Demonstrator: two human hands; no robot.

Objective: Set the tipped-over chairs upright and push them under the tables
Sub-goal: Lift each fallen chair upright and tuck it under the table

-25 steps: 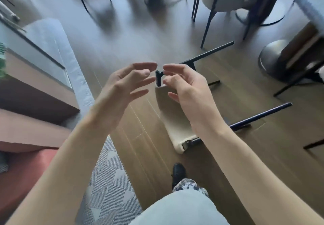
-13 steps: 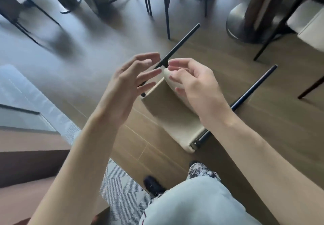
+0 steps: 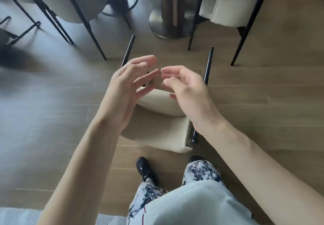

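The wooden floor [image 3: 263,102] now fills the view square-on: over the last second the person has stepped round, so the tipped-over chair [image 3: 157,130] that lay slanting off to the right a moment ago now lies straight ahead, just beyond the shoes. Its back is on the floor and two dark legs [image 3: 208,65] point away toward the table base [image 3: 168,23], which has come from the right edge to the top centre. Two upright chairs [image 3: 233,5] flank that base. This looks like lining up for the lift: the chair can be raised and pushed forward under the table in one direction. The left hand [image 3: 126,93] and right hand [image 3: 189,93] hover above the seat as before, fingers spread and loosely curled, holding nothing and not touching the chair.
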